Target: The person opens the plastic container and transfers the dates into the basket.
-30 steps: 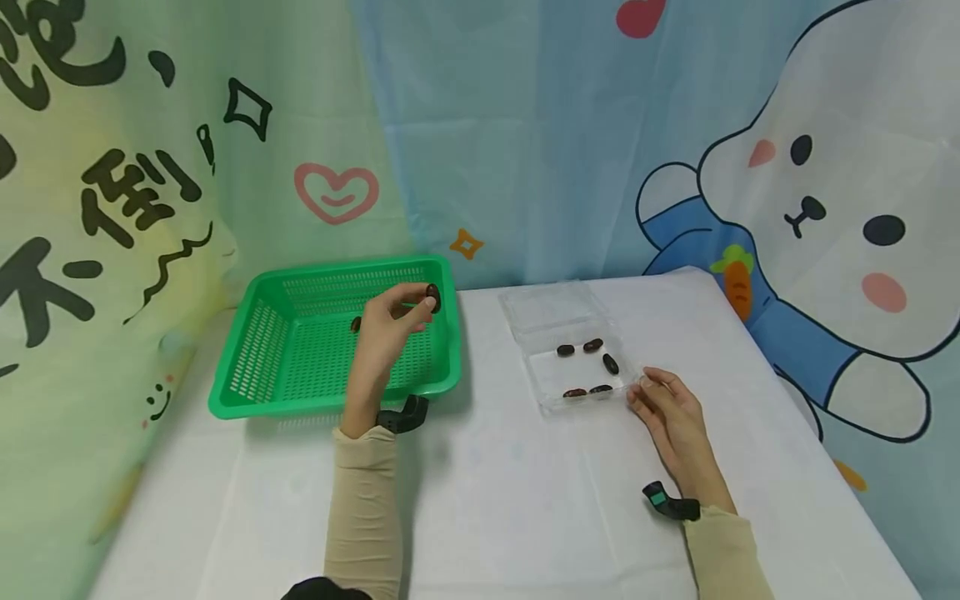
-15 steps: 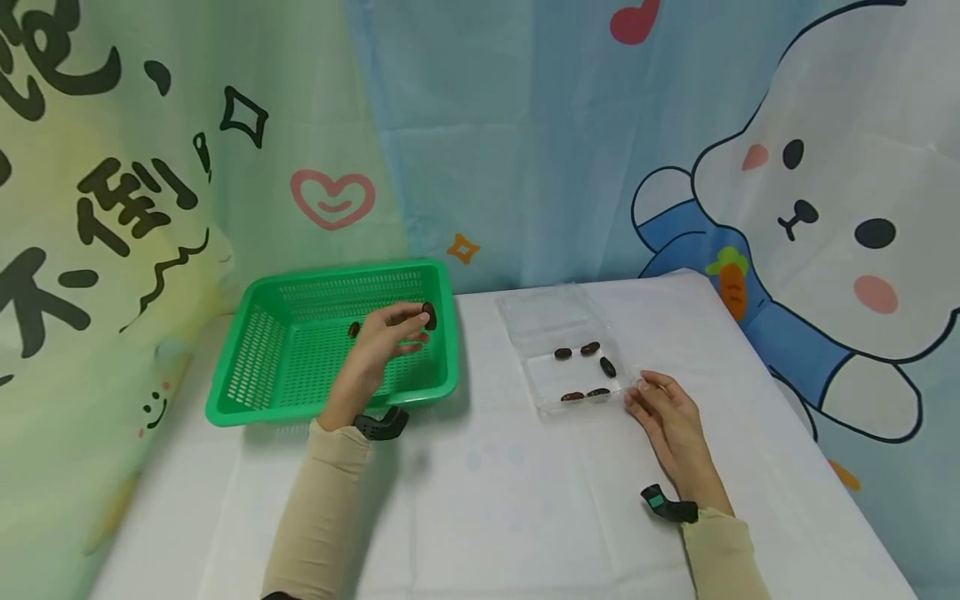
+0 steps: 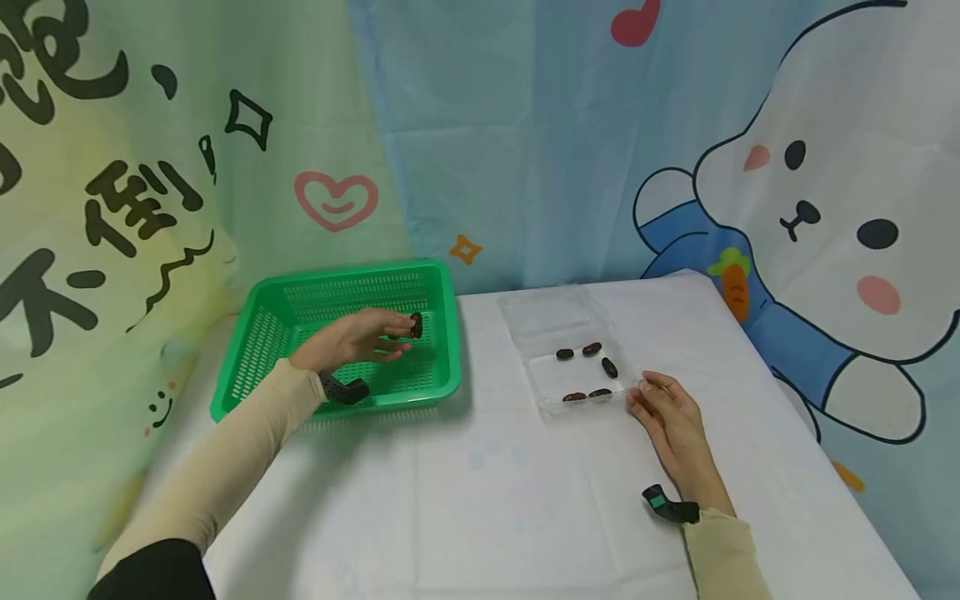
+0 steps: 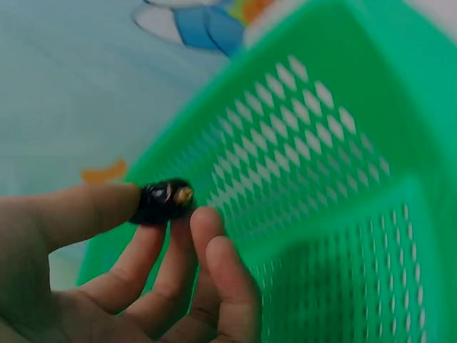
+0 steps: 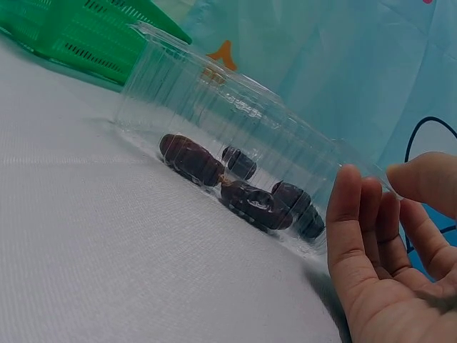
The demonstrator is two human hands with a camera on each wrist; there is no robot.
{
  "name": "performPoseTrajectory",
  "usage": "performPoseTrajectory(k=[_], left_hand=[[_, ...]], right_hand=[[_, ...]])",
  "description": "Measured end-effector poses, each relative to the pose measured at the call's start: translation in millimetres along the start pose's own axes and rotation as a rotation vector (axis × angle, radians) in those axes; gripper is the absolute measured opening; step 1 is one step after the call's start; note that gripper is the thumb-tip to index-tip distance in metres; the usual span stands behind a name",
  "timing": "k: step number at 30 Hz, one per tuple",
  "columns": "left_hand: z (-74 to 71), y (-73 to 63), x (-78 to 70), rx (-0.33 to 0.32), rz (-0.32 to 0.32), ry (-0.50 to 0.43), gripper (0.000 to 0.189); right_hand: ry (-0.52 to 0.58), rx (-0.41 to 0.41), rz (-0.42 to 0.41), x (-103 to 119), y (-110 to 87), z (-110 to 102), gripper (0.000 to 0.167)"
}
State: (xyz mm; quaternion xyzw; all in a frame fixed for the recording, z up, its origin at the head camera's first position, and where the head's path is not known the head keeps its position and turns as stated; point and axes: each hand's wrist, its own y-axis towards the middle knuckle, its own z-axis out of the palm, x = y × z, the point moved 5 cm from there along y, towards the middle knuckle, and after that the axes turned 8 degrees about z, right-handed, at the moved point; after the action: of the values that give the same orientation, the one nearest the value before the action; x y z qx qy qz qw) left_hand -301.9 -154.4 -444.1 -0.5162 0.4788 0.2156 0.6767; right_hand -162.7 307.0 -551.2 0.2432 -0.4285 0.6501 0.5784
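Over the green plastic basket point(image 3: 450, 367), my left hand point(image 3: 352, 338) pinches a dark brown date point(image 3: 416, 325) between thumb and fingertips. The left wrist view shows that date point(image 4: 161, 203) with its pale stem end; the other fingers are bent loosely below. My right hand point(image 3: 671, 425) holds the near right corner of a clear plastic box point(image 3: 546, 373), thumb and fingertips at its rim. Several dates point(image 3: 610, 367) lie inside this box, and its lid point(image 3: 558, 310) is folded back behind. In the right wrist view the dates point(image 5: 191, 160) show through the box wall.
A white cloth point(image 3: 480, 517) covers the table. Right behind the basket and box hangs a printed curtain point(image 3: 465, 142), which also runs along the left side. The basket's sides stand well above the cloth.
My left forearm has swung to the left and the hand has turned flatter, the date dropping slightly within the basket area. The date lying in the basket is now hidden. My right hand stays put.
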Motion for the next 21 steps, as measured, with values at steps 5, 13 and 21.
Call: performPoseTrajectory(k=[5,13,21], left_hand=[[-8.2,12.6,1.9,0.022,-0.084,0.092,0.024],[-13.8,32.5,11.1,0.057,-0.2,0.215,0.025],[-17.0,42.8,18.8,0.039,-0.174,0.419,0.03]], right_hand=[[-0.001,-0.014,0.005,1,-0.5,-2,0.031],[-0.046,-0.036,0.014,1,-3.5,-3,0.027],[-0.063,-0.044,0.025,0,-3.3,-2,0.029]])
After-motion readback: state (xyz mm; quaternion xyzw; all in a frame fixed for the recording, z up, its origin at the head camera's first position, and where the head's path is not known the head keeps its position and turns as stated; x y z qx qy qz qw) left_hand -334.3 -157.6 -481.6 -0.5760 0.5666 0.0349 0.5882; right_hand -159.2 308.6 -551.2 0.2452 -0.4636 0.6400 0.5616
